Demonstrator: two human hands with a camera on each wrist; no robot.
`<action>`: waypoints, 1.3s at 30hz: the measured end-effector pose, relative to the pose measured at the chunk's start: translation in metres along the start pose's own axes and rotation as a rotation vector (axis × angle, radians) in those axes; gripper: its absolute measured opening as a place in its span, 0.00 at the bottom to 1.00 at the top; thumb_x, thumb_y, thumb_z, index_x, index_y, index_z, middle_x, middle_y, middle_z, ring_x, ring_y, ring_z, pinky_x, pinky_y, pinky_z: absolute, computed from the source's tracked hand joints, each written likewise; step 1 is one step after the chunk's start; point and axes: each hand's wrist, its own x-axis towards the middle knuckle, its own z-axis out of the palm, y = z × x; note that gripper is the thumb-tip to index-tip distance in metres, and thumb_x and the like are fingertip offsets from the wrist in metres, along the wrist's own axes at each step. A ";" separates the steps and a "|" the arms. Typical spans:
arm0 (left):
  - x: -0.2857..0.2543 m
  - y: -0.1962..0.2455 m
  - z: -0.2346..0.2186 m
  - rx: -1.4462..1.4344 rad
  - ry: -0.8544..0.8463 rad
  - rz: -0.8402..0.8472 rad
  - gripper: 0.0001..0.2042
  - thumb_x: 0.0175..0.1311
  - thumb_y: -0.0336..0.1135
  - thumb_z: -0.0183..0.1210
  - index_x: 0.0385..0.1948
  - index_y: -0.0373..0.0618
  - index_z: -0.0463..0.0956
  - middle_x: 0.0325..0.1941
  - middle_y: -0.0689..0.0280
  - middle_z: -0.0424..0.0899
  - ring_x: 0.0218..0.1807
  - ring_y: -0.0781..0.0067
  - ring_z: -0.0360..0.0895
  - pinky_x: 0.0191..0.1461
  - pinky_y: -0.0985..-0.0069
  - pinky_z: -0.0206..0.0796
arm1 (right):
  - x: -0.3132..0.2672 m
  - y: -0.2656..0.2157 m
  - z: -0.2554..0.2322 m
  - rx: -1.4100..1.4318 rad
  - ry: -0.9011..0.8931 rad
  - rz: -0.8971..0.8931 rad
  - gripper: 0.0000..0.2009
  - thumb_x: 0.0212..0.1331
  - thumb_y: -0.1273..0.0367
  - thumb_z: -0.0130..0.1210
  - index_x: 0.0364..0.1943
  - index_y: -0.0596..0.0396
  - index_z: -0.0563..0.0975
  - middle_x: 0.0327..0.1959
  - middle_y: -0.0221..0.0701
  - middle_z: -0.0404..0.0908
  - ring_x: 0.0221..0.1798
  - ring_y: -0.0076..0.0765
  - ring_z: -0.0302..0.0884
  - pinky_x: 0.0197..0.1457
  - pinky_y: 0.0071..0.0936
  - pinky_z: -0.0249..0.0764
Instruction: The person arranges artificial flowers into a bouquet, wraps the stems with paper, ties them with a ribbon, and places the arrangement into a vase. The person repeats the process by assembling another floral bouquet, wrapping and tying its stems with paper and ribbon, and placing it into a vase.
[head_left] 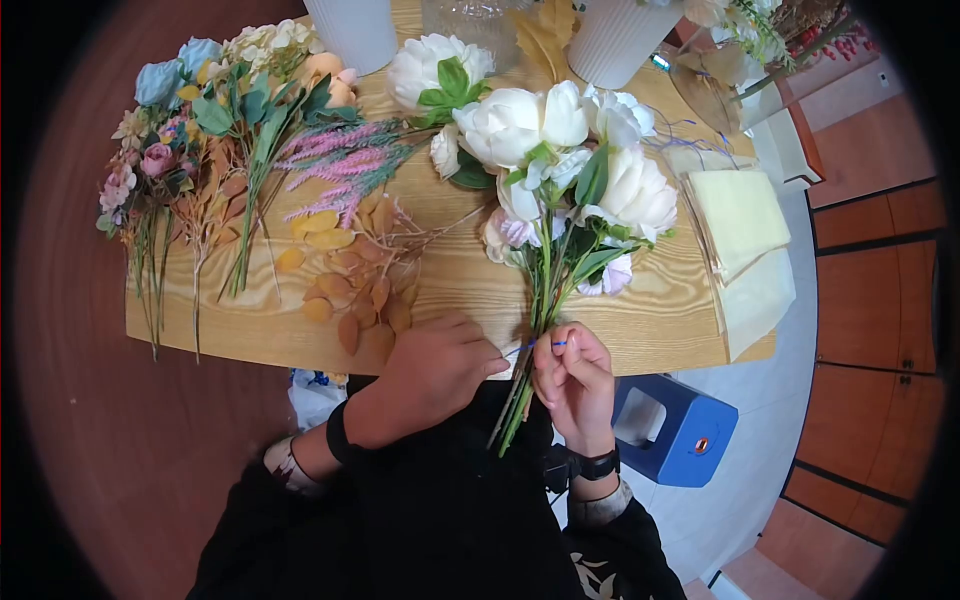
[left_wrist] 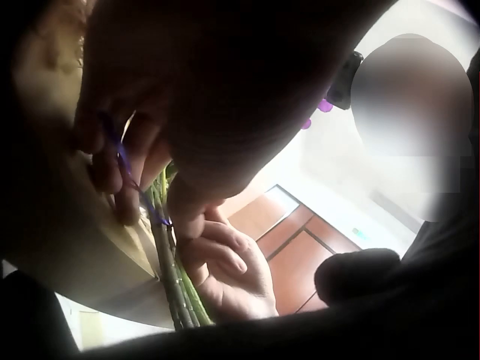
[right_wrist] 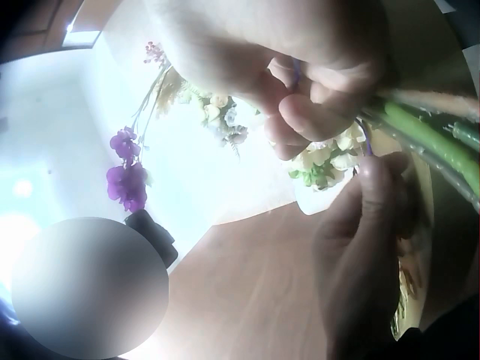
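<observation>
Here, a bunch of white artificial flowers (head_left: 560, 170) lying across the near edge of the wooden bench (head_left: 660, 320), blooms away from the person, green stems (head_left: 520, 395) overhanging the edge toward the body. Long axis of the bunch running near to far, tilted slightly rightward at the bloom end; cut stem ends pointing down and back at the dark-clothed torso. Right hand (head_left: 575, 385) curled round the stems just below the bench edge, fingers clamped on them. Left hand (head_left: 435, 375) just beside, to the left, fingertips pinching a thin blue tie (head_left: 545, 345) stretched sideways across the stems between the two hands. Both hands touching or nearly touching at the binding point, the right the nearer to the stems. Elsewhere on the bench: pink sprigs (head_left: 345, 165), orange leaf sprays (head_left: 350, 280), a mixed pastel bunch (head_left: 165, 150), folded pale yellow sheets (head_left: 740, 225). Below the bench, a blue box (head_left: 675, 430) on the floor.
</observation>
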 end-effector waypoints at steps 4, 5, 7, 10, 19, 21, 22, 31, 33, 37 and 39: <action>0.007 -0.006 0.007 -0.188 0.108 -0.020 0.07 0.55 0.32 0.58 0.28 0.38 0.76 0.29 0.59 0.76 0.31 0.67 0.74 0.36 0.74 0.65 | -0.002 -0.001 0.005 0.029 -0.033 -0.010 0.11 0.64 0.66 0.42 0.30 0.60 0.69 0.25 0.39 0.71 0.14 0.21 0.59 0.16 0.13 0.56; 0.011 -0.005 0.008 -0.340 0.200 0.061 0.06 0.57 0.32 0.56 0.26 0.38 0.75 0.29 0.61 0.76 0.32 0.69 0.73 0.35 0.75 0.65 | -0.003 0.000 0.007 0.051 -0.060 -0.011 0.11 0.64 0.66 0.42 0.30 0.60 0.69 0.24 0.37 0.70 0.15 0.20 0.58 0.16 0.13 0.55; 0.013 -0.004 0.006 -0.487 0.297 0.138 0.07 0.58 0.32 0.54 0.24 0.39 0.74 0.29 0.62 0.75 0.32 0.71 0.73 0.34 0.76 0.64 | -0.001 0.001 0.009 0.042 -0.072 -0.020 0.11 0.64 0.67 0.43 0.30 0.60 0.69 0.22 0.34 0.69 0.15 0.19 0.56 0.16 0.13 0.53; 0.013 -0.004 0.002 -1.053 0.071 -0.192 0.12 0.63 0.35 0.50 0.23 0.36 0.72 0.29 0.64 0.76 0.29 0.74 0.72 0.34 0.79 0.64 | 0.000 0.001 0.012 -0.017 -0.024 -0.012 0.11 0.63 0.66 0.44 0.29 0.61 0.70 0.19 0.29 0.65 0.16 0.17 0.54 0.17 0.13 0.49; 0.015 -0.026 0.024 -1.455 0.068 -0.140 0.16 0.63 0.38 0.50 0.19 0.35 0.68 0.22 0.60 0.73 0.23 0.73 0.70 0.30 0.80 0.64 | 0.000 0.002 0.020 -0.190 0.183 -0.030 0.13 0.62 0.65 0.47 0.25 0.61 0.70 0.14 0.24 0.61 0.16 0.15 0.49 0.18 0.14 0.43; 0.015 -0.023 0.020 -1.478 0.067 -0.188 0.16 0.63 0.38 0.50 0.18 0.36 0.67 0.20 0.61 0.71 0.22 0.74 0.68 0.29 0.80 0.62 | 0.000 0.002 0.019 -0.174 0.190 -0.021 0.13 0.62 0.65 0.47 0.25 0.61 0.70 0.14 0.24 0.60 0.15 0.16 0.49 0.18 0.15 0.43; 0.015 -0.024 0.020 -1.478 0.068 -0.191 0.16 0.63 0.38 0.50 0.18 0.36 0.67 0.20 0.61 0.71 0.22 0.74 0.68 0.29 0.80 0.62 | -0.001 0.002 0.018 -0.154 0.193 -0.023 0.13 0.62 0.65 0.47 0.24 0.61 0.70 0.14 0.24 0.60 0.15 0.16 0.49 0.18 0.15 0.43; 0.009 -0.026 0.017 -1.488 0.035 -0.230 0.17 0.62 0.40 0.51 0.16 0.38 0.66 0.17 0.65 0.67 0.28 0.72 0.68 0.25 0.82 0.53 | -0.005 -0.004 0.011 -0.140 0.231 -0.030 0.12 0.61 0.68 0.47 0.24 0.62 0.69 0.13 0.25 0.60 0.15 0.17 0.50 0.17 0.16 0.43; 0.008 -0.026 0.018 -1.471 0.054 -0.257 0.17 0.62 0.41 0.52 0.16 0.38 0.67 0.17 0.65 0.68 0.28 0.72 0.68 0.25 0.82 0.54 | -0.007 -0.004 0.010 -0.153 0.224 -0.035 0.12 0.61 0.68 0.47 0.24 0.62 0.69 0.13 0.25 0.60 0.15 0.17 0.50 0.17 0.16 0.43; 0.007 -0.024 0.014 -1.476 0.031 -0.285 0.17 0.61 0.40 0.52 0.17 0.38 0.67 0.17 0.65 0.68 0.28 0.71 0.69 0.28 0.81 0.56 | -0.007 -0.003 0.010 -0.215 0.255 -0.048 0.13 0.62 0.67 0.46 0.23 0.60 0.69 0.14 0.23 0.60 0.15 0.16 0.50 0.17 0.16 0.45; 0.011 -0.026 0.014 -1.514 0.057 -0.262 0.16 0.63 0.39 0.51 0.18 0.38 0.68 0.19 0.65 0.71 0.30 0.71 0.71 0.34 0.78 0.61 | -0.004 -0.001 0.010 -0.219 0.243 -0.067 0.12 0.61 0.68 0.47 0.23 0.61 0.70 0.15 0.24 0.61 0.16 0.17 0.52 0.18 0.16 0.45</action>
